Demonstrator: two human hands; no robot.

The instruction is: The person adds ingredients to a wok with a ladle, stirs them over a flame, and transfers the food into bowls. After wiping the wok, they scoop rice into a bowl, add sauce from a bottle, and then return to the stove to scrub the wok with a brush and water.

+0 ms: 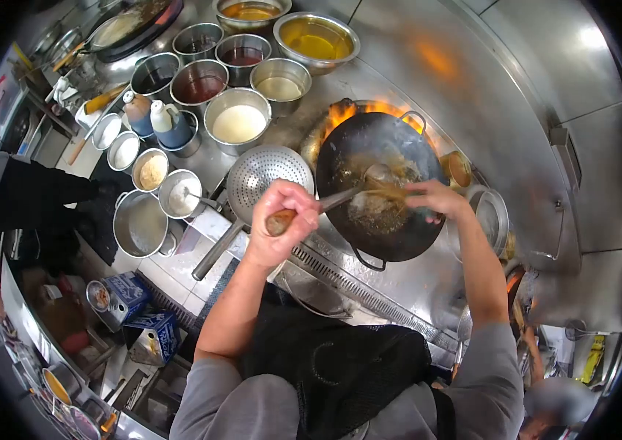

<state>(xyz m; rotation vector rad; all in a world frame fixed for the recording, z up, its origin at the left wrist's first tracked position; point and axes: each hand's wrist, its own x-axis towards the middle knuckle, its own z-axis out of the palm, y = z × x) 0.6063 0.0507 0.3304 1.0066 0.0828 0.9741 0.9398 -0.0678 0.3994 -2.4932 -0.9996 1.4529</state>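
Note:
My left hand [286,220] is closed around the wooden handle of a metal ladle [339,198], whose round bowl dips into the wok. A black wok [341,229] with two loop handles sits over flames. Dark, steaming contents cover its middle, blurred and hard to identify. Over the wok's right side hangs my right hand [439,199], its fingers bent together. A yellowish, blurred thing is at those fingertips; its kind does not show. Just left of the wok rests a perforated strainer [270,180], its handle passing beside my left wrist.
Flames [369,108] rise behind the wok. Metal pots of sauces and a bowl of yellow oil [317,40] stand at the back left. Squeeze bottles [170,125] and small seasoning bowls [152,170] line the left. Another person's dark apron [36,198] shows at far left.

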